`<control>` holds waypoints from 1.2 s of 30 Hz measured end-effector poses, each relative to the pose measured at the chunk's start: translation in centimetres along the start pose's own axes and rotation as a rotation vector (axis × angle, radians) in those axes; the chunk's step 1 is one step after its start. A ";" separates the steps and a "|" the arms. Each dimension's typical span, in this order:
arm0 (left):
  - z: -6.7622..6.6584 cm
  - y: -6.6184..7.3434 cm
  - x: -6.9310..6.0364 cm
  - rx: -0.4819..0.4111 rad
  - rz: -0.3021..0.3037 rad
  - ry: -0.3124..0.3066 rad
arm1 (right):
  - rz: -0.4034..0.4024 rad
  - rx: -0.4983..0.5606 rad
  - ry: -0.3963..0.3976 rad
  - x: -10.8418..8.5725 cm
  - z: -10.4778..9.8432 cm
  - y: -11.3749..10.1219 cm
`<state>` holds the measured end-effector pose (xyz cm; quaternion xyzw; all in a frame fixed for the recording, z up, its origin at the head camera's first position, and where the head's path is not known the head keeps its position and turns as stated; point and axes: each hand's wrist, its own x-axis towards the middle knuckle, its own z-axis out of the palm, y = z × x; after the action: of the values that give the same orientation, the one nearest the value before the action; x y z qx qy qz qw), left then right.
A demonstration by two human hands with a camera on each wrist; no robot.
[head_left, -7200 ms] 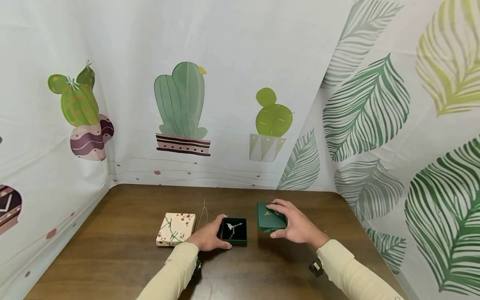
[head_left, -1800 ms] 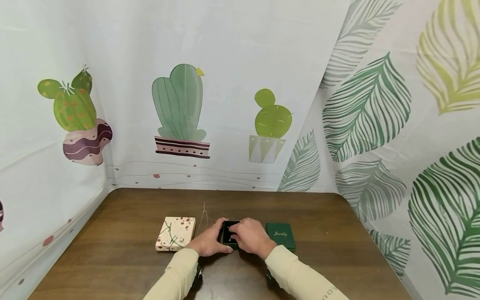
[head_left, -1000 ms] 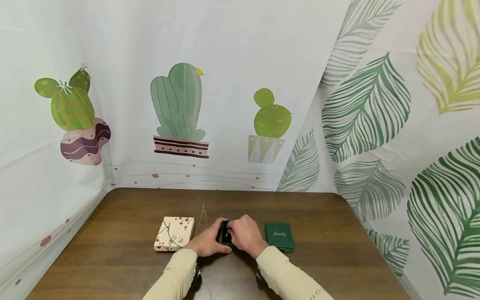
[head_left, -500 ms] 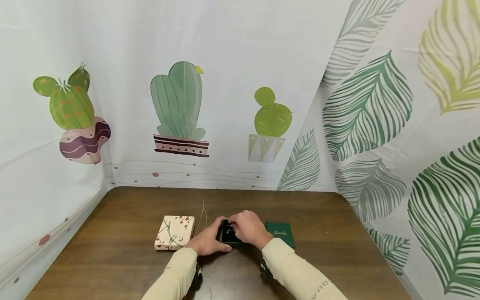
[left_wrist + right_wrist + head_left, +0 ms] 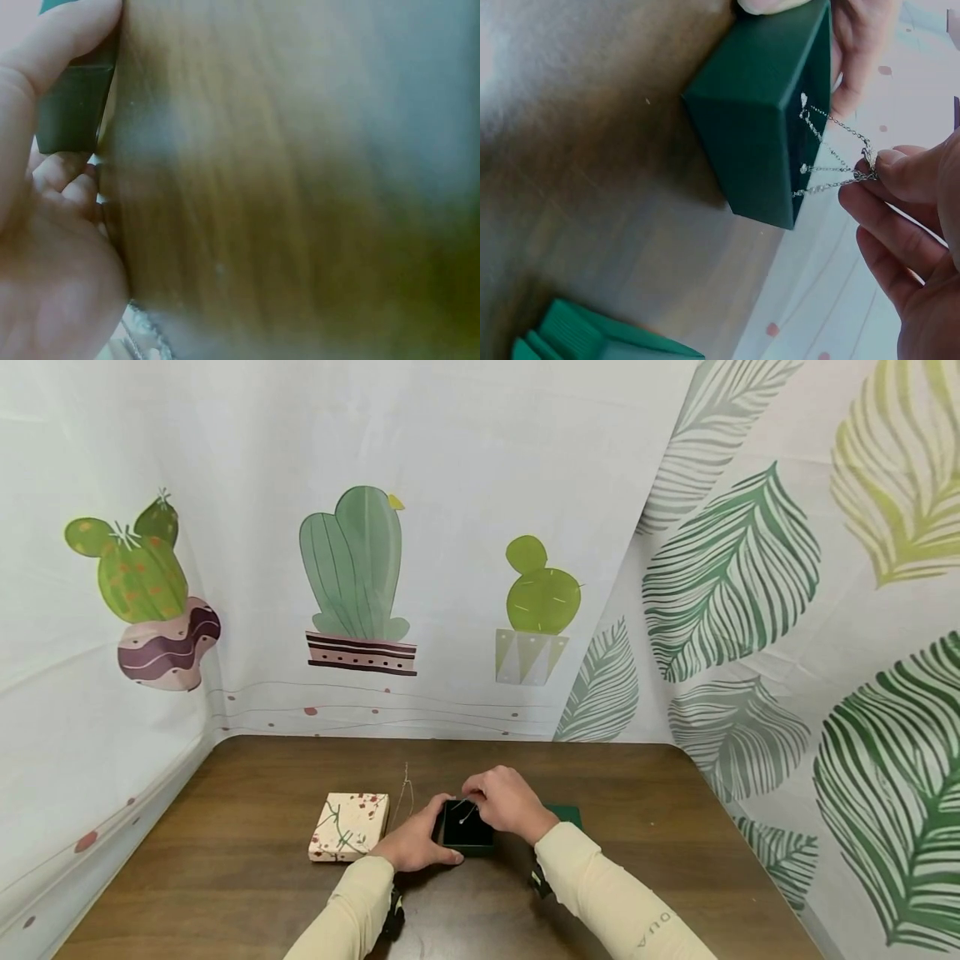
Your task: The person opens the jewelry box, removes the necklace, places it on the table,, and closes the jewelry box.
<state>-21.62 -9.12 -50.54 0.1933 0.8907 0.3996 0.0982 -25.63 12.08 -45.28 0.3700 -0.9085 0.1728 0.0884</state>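
A small green jewelry box (image 5: pixel 468 847) with a black lining stands lidless on the table. My left hand (image 5: pixel 412 843) grips its left side, thumb at the near edge and fingers at the far edge. Above the box, my right hand (image 5: pixel 507 803) pinches a fine silver jewelry chain (image 5: pixel 829 169) between thumb and fingertips. Several strands slant from the pinch down toward the box opening, as the right wrist view shows. Whether it is a bracelet or a necklace I cannot tell. The green lid (image 5: pixel 566 815) lies to the right, partly behind the right forearm.
A cream box (image 5: pixel 348 827) with a red-flower and branch print lies left of my left hand. Behind that hand, a thin cord loop (image 5: pixel 407 785) shows. The brown wooden table (image 5: pixel 262 793) ends at a printed curtain (image 5: pixel 450 527).
The right hand earlier set the green lid down at the right, then reached into the box. It has now risen slightly up and right, lifting the silver chain. The left hand stays on the box.
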 end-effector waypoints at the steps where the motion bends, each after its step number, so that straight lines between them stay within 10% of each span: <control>1: 0.0 0.0 0.0 -0.002 -0.002 -0.001 | 0.002 0.003 0.001 0.0 -0.1 0.0; 36: 0.0 0.3 -0.1 0.032 -0.051 0.000 | -0.077 0.017 0.102 0.9 -4.7 -1.2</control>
<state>-21.44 -9.03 -50.33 0.1722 0.9016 0.3827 0.1053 -25.22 12.46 -40.42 0.3961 -0.8864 0.1957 0.1379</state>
